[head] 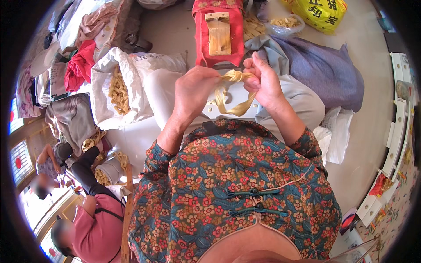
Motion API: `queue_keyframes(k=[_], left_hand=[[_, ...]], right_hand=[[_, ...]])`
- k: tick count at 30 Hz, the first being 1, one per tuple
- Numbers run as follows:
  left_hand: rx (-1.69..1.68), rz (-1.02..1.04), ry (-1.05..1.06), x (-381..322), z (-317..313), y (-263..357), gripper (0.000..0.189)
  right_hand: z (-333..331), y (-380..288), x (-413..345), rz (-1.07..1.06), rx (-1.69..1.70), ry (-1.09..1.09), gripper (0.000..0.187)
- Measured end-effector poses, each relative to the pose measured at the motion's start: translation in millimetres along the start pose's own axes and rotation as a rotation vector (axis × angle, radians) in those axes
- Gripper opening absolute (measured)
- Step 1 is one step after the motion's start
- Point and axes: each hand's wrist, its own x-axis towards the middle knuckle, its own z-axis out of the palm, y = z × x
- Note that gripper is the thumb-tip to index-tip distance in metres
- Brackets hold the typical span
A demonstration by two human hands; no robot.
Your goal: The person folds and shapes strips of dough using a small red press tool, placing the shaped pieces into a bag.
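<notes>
My left hand (196,93) grips one end of a glossy, pale yellow fibrous strip (237,110) between thumb and fingers. Opposite it, my right hand (268,80) pinches the strip's other side, its thumb pointing up. A twisted, knot-like wrap (236,75) lies between both hands, and a loop of the strip hangs below it over my lap. Blur hides the left fingertips. Just beyond my hands, a worn wooden block (219,41) rests on a red cloth (201,39). Small pale bits (210,109) lie beneath the loop.
To my left, a white woven sack (98,102) holds many small yellowish pieces (118,95). A clear plastic bag (294,28) of similar pieces is near a yellow bag (324,14). Purple-grey cloth (325,69) lies right. A person in pink (98,223) sits behind left, by a bucket (111,169).
</notes>
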Motion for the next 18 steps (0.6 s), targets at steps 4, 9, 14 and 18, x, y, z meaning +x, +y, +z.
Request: queue_keyframes(k=[4,9,14,18], left_hand=[[0.203,0.057,0.039,3.5,-4.6,-2.7,0.024],[0.460,0.387,-0.128,5.0,9.6,6.2,0.032],[0.624,0.390,-0.238,7.1,9.2,-23.4,0.035],[0.717,0.601,-0.180,26.4,-2.3,-46.6,0.031]], right_hand=[[10.2,4.6,-3.2,-0.070,-0.253,-0.031,0.015],[18.8,25.6,-1.7,-0.037,-0.522,-0.048,0.013],[17.0,28.1,-11.6,0.042,-0.607,-0.080,0.022],[26.6,27.2,-8.5,-0.018,-0.695,-0.066,0.023]])
